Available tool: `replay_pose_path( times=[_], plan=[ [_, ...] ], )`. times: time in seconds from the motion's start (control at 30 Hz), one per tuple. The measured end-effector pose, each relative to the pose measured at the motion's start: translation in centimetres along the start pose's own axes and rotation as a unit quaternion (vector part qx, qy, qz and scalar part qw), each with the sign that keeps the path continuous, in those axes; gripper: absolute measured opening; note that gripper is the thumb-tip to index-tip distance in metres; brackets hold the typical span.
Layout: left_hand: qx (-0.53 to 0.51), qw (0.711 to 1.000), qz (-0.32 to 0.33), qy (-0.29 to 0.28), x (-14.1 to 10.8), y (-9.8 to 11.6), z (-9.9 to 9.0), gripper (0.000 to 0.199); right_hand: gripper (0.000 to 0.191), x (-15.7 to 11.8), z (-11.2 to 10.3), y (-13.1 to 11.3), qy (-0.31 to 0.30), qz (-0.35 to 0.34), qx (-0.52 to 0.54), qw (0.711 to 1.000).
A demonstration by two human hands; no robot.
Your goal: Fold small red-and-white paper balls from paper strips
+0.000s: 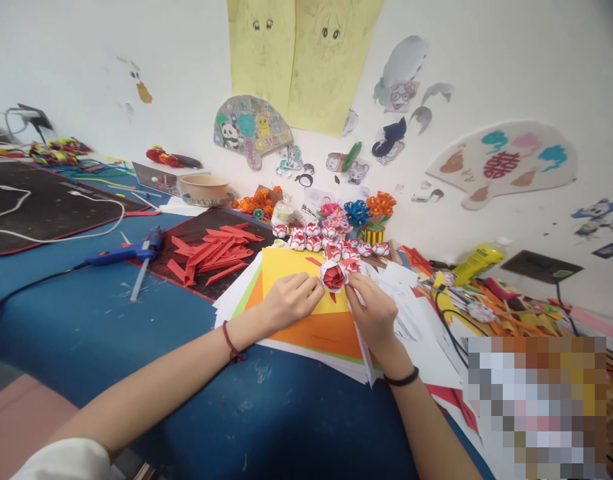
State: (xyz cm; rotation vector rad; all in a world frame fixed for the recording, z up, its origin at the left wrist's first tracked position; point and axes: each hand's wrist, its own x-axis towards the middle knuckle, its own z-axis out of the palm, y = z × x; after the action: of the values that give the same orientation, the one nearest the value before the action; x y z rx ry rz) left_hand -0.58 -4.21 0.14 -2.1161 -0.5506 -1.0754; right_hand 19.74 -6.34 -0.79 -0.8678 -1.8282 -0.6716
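Observation:
A red and white paper flower (333, 275) is held between my two hands, above a stack of coloured paper with a yellow sheet (286, 263) on top and orange (316, 335) below it. My left hand (295, 298) has its fingers closed at the flower's left edge. On the right edge, my right hand (373, 309) pinches the same flower between thumb and fingers. Just behind the hands, several similar red and white flowers (313, 238) sit in a cluster. Folded red paper strips (213, 252) lie piled on a dark mat (186, 229) to the left.
A blue glue gun (126, 253) with its cord lies on the blue table (76, 320). Behind are a round bowl (204, 189), orange flowers (260, 202) and a striped pot (373, 233). A yellow bottle (479, 261) and scattered paper strips (526, 317) are at right.

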Motion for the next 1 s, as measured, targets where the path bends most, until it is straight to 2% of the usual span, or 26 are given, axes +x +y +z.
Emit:
replay_pose_path(
  times=[0.13,0.27,0.43,0.53,0.63,0.7,0.77,0.8,0.87,0.93,1.0],
  plan=[
    [-0.01,1.0,-0.016,-0.012,0.1,0.2,0.2,0.022,0.022,0.2,0.1,0.1,-0.006,0.016,0.006,1.0],
    [-0.046,0.998,-0.035,-0.025,0.6,0.1,0.0,0.023,0.019,0.8,-0.1,0.1,-0.023,0.068,0.032,0.997],
    [-0.1,0.994,0.011,-0.046,0.7,-1.0,-0.3,0.021,0.013,1.4,-0.6,0.4,-0.02,0.175,0.112,0.978],
    [-0.144,0.989,-0.014,-0.031,0.5,-1.5,-0.1,0.015,0.01,1.2,-0.6,1.0,-0.047,0.273,0.188,0.942],
    [-0.219,0.972,-0.079,-0.034,0.3,-1.5,0.1,0.016,0.011,0.7,-0.1,1.6,-0.086,0.367,0.274,0.885],
    [-0.271,0.955,-0.109,-0.055,0.2,-1.3,0.2,0.019,0.011,0.3,0.4,1.8,-0.126,0.409,0.328,0.843],
    [-0.303,0.942,-0.126,-0.072,0.1,-1.1,0.4,0.019,0.013,0.0,0.8,1.9,-0.177,0.419,0.364,0.813],
    [-0.309,0.939,-0.134,-0.073,0.1,-1.0,0.5,0.019,0.014,-0.1,0.9,1.9,-0.195,0.412,0.365,0.812],
    [-0.308,0.936,-0.154,-0.072,-0.1,-0.9,0.9,0.019,0.017,0.0,0.8,1.9,-0.192,0.38,0.322,0.846],
    [-0.294,0.938,-0.167,-0.075,-0.3,-0.9,1.2,0.02,0.019,0.5,0.3,1.7,-0.132,0.334,0.231,0.904],
    [-0.274,0.944,-0.167,-0.082,-0.4,-0.9,1.6,0.021,0.019,1.1,-0.3,1.4,-0.069,0.288,0.153,0.943]
  ],
)
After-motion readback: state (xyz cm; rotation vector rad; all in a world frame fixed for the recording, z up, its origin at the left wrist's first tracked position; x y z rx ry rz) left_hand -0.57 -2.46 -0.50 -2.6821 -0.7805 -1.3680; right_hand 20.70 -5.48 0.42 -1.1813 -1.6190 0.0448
